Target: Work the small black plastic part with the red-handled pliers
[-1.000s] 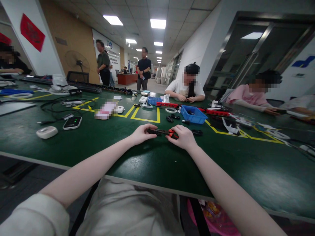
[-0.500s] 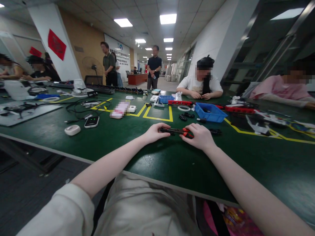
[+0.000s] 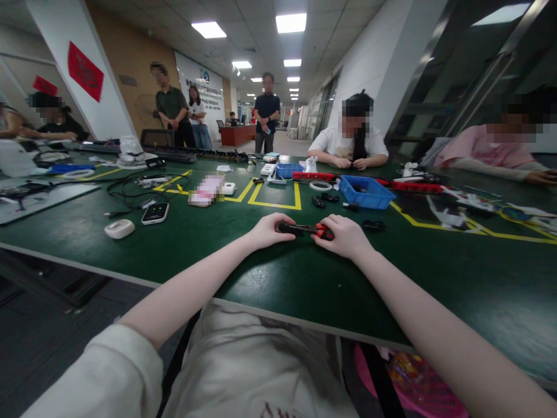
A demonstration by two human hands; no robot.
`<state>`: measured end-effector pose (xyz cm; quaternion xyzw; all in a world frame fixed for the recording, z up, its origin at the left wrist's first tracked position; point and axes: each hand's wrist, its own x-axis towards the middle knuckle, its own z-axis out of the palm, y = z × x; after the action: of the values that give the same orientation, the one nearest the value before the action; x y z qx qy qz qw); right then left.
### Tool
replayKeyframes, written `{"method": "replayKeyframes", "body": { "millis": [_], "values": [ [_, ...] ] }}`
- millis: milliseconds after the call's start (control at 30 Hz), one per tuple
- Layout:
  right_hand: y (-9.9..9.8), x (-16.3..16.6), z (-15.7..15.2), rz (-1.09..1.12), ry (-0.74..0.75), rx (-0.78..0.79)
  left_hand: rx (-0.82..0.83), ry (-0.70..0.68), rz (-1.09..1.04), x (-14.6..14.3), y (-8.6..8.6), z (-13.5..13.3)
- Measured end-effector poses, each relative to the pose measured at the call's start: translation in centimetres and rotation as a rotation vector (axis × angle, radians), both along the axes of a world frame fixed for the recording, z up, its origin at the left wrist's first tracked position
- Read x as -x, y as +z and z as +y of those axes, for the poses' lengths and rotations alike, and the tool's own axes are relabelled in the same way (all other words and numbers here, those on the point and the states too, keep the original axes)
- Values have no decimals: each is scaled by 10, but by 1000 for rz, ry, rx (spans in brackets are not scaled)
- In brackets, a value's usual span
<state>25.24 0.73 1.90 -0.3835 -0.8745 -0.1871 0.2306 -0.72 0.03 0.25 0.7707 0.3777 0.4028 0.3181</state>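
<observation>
My right hand [image 3: 346, 235] is closed around the red-and-black handles of a small hand tool that looks like pliers [image 3: 322, 231]. Their narrow metal end points left, toward my left hand [image 3: 268, 230]. Pinched between the thumb and fingers of that hand is a black bundled cable [image 3: 287, 228], and the tip of the pliers meets it or lies just in front of it; which, I cannot tell. Both hands are just above the green table [image 3: 278, 273]. Just right of my right hand lies another black bundle [image 3: 373, 225].
Beyond my hands stand a blue bin [image 3: 366, 193] and several black bundles [image 3: 319, 201]. To the left lie a white-edged device [image 3: 155, 213], a cream oval case [image 3: 119, 229] and a pink phone [image 3: 206, 190]. A co-worker in white [image 3: 350, 142] sits opposite.
The view has shifted slightly, so the scene sits a little further left and higher. Both hands keep their hold, with the pliers and black bundle still close together.
</observation>
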Motion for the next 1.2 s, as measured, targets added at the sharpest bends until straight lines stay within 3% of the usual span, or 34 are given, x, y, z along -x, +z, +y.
{"method": "replayKeyframes", "body": {
  "millis": [400,600,733,867,1033,1200],
  "values": [
    [3,0,-4,-68,-9,70,-212,-48,270,7,5,-6],
    [1,-1,-1,-64,-7,100,-351,-20,305,-1,29,-29],
    [-2,-2,4,-54,11,104,-572,-385,338,-37,40,-65],
    [-3,-3,6,-43,13,117,-540,-709,491,-70,32,-89],
    [0,-1,2,-40,-11,157,-443,-793,566,-78,24,-88],
    [0,0,1,-18,-13,183,-419,-770,639,-78,28,-87]
  ]
}}
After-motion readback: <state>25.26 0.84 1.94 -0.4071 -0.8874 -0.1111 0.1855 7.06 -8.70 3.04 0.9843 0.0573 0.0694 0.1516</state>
